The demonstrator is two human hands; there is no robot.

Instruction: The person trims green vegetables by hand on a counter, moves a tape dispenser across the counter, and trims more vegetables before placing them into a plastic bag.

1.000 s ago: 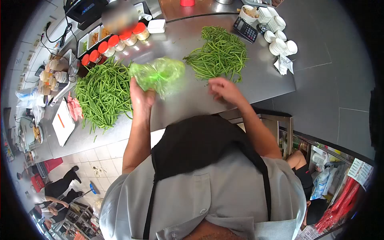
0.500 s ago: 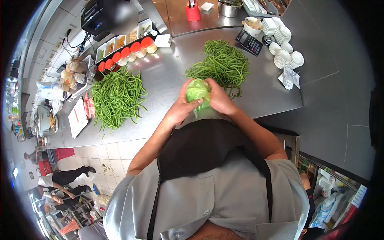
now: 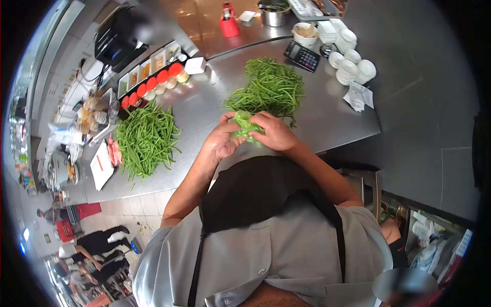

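Observation:
Between my two hands is a crumpled, light green plastic bag [image 3: 245, 123], partly see-through, held close in front of the black apron. My left hand [image 3: 224, 137] grips its left side with bent fingers. On the other side, the fingers of my right hand [image 3: 276, 132] close over the bag's right part. Whether anything is inside the bag, I cannot tell. Just beyond my hands lies a pile of long green beans [image 3: 271, 87] on the steel table [image 3: 204, 97]. A second pile of green beans [image 3: 146, 140] lies to the left.
Red-lidded jars [image 3: 163, 79] line the back left near food trays. At the back right are a calculator [image 3: 302, 56], white cups [image 3: 348, 71] and papers [image 3: 359, 96]. A white board [image 3: 102, 165] lies at the left edge. Other people [image 3: 92, 250] stand at lower left.
The bag has been squeezed smaller and flatter between my hands, and my fingers have shifted over it. The view has turned slightly, so the table things appear further left.

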